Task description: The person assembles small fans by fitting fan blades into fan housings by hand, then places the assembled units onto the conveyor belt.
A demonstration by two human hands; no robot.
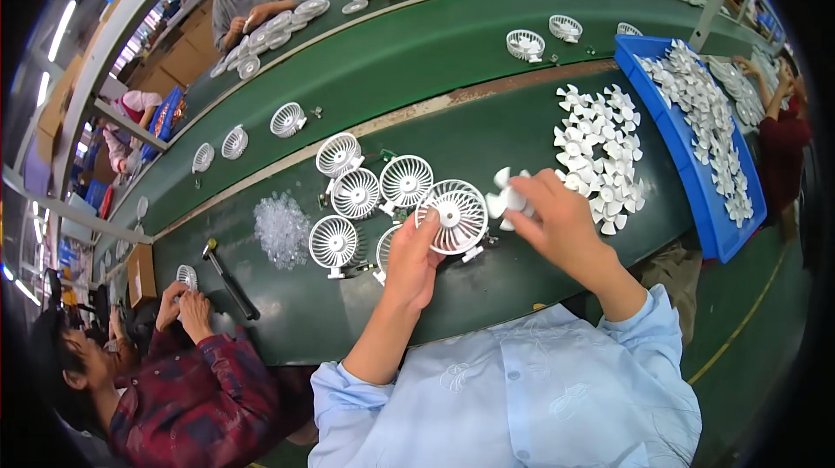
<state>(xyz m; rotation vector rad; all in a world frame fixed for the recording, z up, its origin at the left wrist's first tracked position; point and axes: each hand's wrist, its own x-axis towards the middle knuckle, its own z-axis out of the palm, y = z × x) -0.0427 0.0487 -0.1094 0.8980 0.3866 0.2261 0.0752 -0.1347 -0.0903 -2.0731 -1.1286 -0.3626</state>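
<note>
My left hand [412, 259] grips a round white fan housing [458, 217] by its left rim, thumb on its slatted front. Just right of it, my right hand [561, 223] pinches a small white fan blade [507, 196] between thumb and fingers. Blade and housing are apart. Several more slatted housings, such as this fan housing [356, 193], lie left of my left hand, some with small green circuit boards beside them. Beyond my right hand spreads a loose pile of white fan blades [600, 142] on the dark green table [487, 298].
A blue tray [729, 246] of fan blades stands at the right. Small clear plastic pieces [282, 230] and a hammer [230, 278] lie on the left. Ahead, a green conveyor belt [391, 76] carries several housings. A co-worker in a plaid shirt [209, 398] sits at my left.
</note>
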